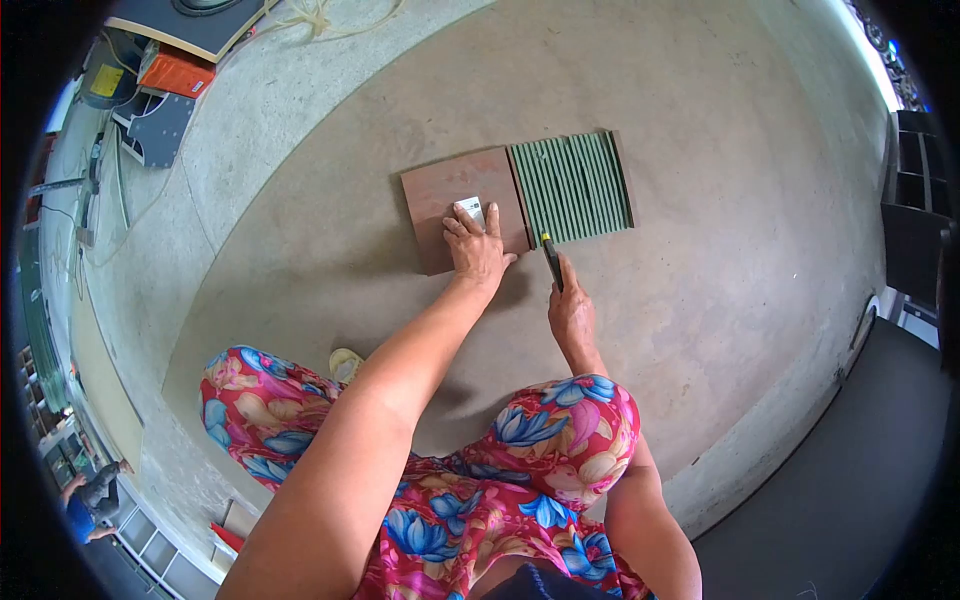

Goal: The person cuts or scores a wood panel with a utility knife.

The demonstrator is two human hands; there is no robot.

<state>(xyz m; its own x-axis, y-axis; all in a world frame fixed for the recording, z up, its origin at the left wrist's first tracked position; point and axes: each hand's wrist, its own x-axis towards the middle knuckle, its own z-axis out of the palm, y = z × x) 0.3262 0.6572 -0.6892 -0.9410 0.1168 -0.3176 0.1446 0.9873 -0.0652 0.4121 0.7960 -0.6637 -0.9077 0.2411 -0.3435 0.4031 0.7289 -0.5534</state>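
Note:
A brown flat panel lies on the floor, joined to or abutting a green ribbed section with a brown strip along its right edge. My left hand rests on the brown panel with its fingers spread, partly over a white label. My right hand is closed round a slim black-handled tool with a yellow part near its tip, which looks like a utility knife. Its tip is at the lower left corner of the green ribs; the blade is too small to make out.
My knees in flowered cloth frame the near side. A dark grey surface stands at right, with black boxes behind it. At upper left are a table corner, an orange box and hoses. Another person is at lower left.

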